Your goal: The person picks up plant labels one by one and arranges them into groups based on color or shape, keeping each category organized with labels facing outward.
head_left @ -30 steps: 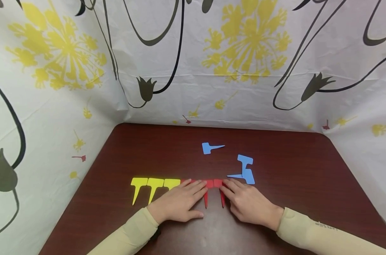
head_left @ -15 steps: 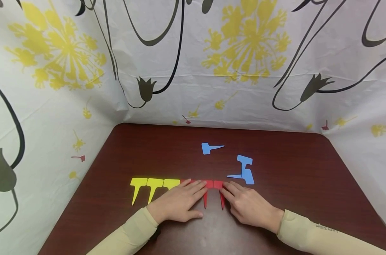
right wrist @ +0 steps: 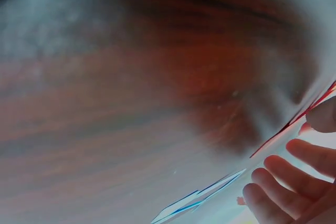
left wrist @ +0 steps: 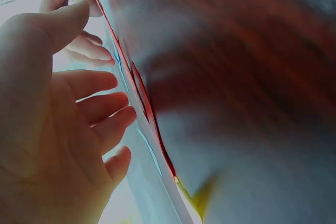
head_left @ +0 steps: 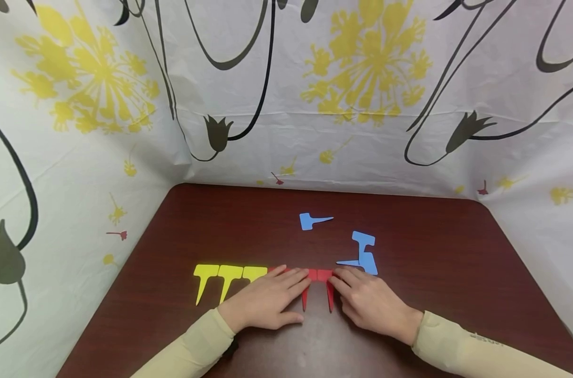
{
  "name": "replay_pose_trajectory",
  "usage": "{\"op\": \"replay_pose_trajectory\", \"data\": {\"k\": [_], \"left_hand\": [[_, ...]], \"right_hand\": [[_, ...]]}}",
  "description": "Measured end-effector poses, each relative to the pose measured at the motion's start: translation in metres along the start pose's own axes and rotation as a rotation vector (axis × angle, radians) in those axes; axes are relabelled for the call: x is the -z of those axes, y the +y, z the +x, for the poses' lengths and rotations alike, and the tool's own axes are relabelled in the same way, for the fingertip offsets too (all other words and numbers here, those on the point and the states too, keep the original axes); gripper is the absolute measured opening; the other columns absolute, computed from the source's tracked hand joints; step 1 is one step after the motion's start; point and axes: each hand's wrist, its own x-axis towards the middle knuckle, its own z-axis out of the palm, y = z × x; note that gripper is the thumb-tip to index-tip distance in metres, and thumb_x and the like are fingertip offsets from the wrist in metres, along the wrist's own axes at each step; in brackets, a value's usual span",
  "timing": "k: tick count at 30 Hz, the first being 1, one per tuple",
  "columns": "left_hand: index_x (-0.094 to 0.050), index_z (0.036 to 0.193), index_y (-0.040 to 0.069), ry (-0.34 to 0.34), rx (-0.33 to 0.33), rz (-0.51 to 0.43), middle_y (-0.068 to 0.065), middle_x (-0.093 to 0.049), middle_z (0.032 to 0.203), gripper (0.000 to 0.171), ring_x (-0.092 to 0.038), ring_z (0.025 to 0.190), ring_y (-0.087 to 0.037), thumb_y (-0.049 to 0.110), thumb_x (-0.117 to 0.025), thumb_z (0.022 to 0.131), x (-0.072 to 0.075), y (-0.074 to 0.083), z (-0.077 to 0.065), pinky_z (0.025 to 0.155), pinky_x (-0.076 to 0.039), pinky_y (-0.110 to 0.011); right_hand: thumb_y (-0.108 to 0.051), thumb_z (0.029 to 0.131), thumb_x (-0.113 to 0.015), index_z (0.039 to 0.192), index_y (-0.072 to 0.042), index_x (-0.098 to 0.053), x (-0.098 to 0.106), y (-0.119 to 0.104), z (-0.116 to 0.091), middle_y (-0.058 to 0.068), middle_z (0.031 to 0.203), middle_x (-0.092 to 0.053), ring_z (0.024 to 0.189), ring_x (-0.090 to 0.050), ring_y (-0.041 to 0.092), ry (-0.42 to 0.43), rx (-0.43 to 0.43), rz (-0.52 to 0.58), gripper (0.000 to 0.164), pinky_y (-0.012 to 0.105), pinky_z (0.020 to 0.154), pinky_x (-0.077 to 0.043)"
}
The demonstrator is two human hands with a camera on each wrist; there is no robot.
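Note:
T-shaped plastic plant labels lie in a row on the dark table. At its left are yellow plant labels (head_left: pixel 206 270), side by side with stems toward the person. Red plant labels (head_left: pixel 324 275) continue the row to the right. My left hand (head_left: pixel 264 300) rests flat over the red ones, its fingers (left wrist: pixel 107 109) fairly straight, hiding part of them and the end of the yellow group. My right hand (head_left: pixel 377 304) touches the right edge of the last red label with its fingertips, its fingers (right wrist: pixel 286 179) loosely bent.
A blue plant label (head_left: pixel 306 221) lies alone farther back on the table (head_left: pixel 229 220). Two more blue plant labels (head_left: pixel 368 263) overlap just beyond the right hand. A patterned white cloth (head_left: pixel 286 142) stands around the table's back and sides.
Both hands stay almost in place on the red plant labels, with only a tiny shift of the right-hand red labels. The yellow and blue labels have not moved.

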Motion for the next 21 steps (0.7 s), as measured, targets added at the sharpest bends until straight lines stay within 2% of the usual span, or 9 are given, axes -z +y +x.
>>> {"op": "replay_pose_trajectory", "data": {"k": [4, 11, 21], "left_hand": [[-0.034, 0.158, 0.012, 0.017, -0.011, -0.001, -0.005, -0.031, 0.163, 0.078, -0.029, 0.149, -0.019, 0.063, -0.045, 0.1, 0.001, 0.002, 0.004, 0.121, -0.02, -0.044], [-0.03, 0.16, 0.014, -0.012, -0.008, 0.019, -0.004, -0.025, 0.165, 0.082, -0.023, 0.151, -0.018, 0.067, -0.043, 0.098, 0.005, 0.008, 0.017, 0.122, -0.018, -0.041], [-0.024, 0.162, 0.015, -0.105, -0.004, 0.019, -0.003, -0.017, 0.167, 0.091, -0.016, 0.153, -0.019, 0.074, -0.039, 0.094, 0.007, 0.015, 0.038, 0.122, -0.016, -0.041]], "right_hand": [[-0.02, 0.081, -0.077, 0.121, -0.007, -0.071, 0.001, 0.008, 0.003, 0.007, 0.113, -0.067, 0.103, -0.065, 0.023, 0.03, -0.028, -0.023, 0.043, 0.04, 0.08, -0.059], [-0.017, 0.079, -0.081, 0.117, -0.004, -0.073, 0.0, 0.031, 0.013, 0.008, 0.106, -0.066, 0.093, -0.063, 0.023, 0.061, -0.034, -0.079, 0.04, 0.038, 0.074, -0.059], [-0.019, 0.082, -0.08, 0.108, -0.005, -0.075, -0.009, 0.051, 0.022, 0.008, 0.1, -0.066, 0.089, -0.06, 0.024, 0.047, -0.016, -0.124, 0.03, 0.038, 0.068, -0.056]]}}
